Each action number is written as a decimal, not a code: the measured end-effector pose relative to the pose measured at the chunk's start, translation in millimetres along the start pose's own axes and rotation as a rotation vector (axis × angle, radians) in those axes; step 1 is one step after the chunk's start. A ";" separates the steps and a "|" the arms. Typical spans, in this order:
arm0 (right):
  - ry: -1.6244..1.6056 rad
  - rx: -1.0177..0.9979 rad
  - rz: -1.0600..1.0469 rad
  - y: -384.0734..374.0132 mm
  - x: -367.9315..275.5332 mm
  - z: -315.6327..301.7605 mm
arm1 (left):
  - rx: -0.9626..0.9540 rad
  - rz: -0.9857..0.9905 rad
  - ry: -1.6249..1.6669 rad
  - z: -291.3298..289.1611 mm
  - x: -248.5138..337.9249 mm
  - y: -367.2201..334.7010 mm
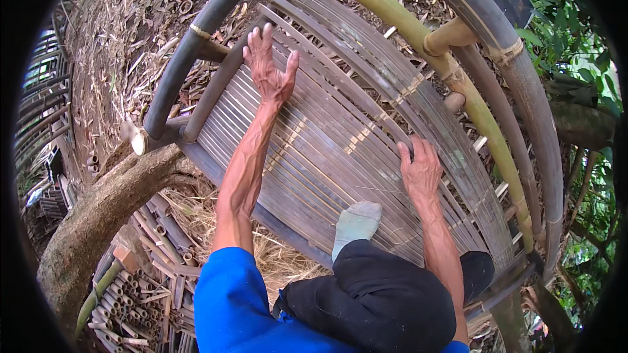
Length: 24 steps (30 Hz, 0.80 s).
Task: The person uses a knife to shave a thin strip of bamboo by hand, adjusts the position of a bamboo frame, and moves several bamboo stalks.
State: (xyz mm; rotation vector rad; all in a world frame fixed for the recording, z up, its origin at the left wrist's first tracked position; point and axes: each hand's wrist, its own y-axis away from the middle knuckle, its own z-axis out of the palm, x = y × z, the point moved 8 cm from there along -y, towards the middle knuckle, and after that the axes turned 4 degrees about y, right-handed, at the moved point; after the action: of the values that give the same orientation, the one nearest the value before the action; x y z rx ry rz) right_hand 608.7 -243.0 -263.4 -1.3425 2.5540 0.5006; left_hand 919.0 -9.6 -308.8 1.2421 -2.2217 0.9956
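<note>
A bamboo bench seat (327,150) of long narrow slats stretches out before me, bound across by pale lashings. My left hand (267,72) is over its far left part with the fingers stretched and the thumb apart, holding nothing. From near those fingertips a long bamboo slat (340,78) runs diagonally, raised a little off the others, toward my right hand (422,168). The fingers and thumb of my right hand are closed around the edge of this slat. My foot in a light grey-green sock (356,223) presses on the seat, below and left of the right hand.
A dark curved bamboo armrest (203,33) stands at the left; a yellow-green bamboo rail (386,13) and thick backrest poles (530,91) curve along the right. A tree trunk (98,216) and cut bamboo pieces (124,301) lie lower left. Leaves (575,19) crowd the right.
</note>
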 end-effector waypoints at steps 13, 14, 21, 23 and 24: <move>-0.423 -0.239 0.348 0.1 29.3 8.4 | 0.125 0.207 0.146 18.4 27.2 -4.0; -0.345 -0.151 0.251 -7.9 13.4 4.8 | 0.143 0.256 0.090 -0.1 13.9 -6.6; -0.206 -0.060 0.141 -20.3 21.3 0.5 | 0.000 0.172 -0.046 19.0 21.3 -0.6; -0.218 -0.063 0.156 -16.7 27.4 -1.1 | 0.012 0.165 0.011 25.0 27.7 0.0; -0.243 -0.081 0.155 -16.4 21.2 -0.4 | 0.026 0.151 0.046 18.0 26.1 -1.2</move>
State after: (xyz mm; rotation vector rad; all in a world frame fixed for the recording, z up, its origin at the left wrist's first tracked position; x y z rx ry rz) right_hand 610.4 -267.8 -273.5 -1.0392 2.4691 0.7532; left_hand 906.3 -38.2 -303.5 1.0644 -2.3007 1.1012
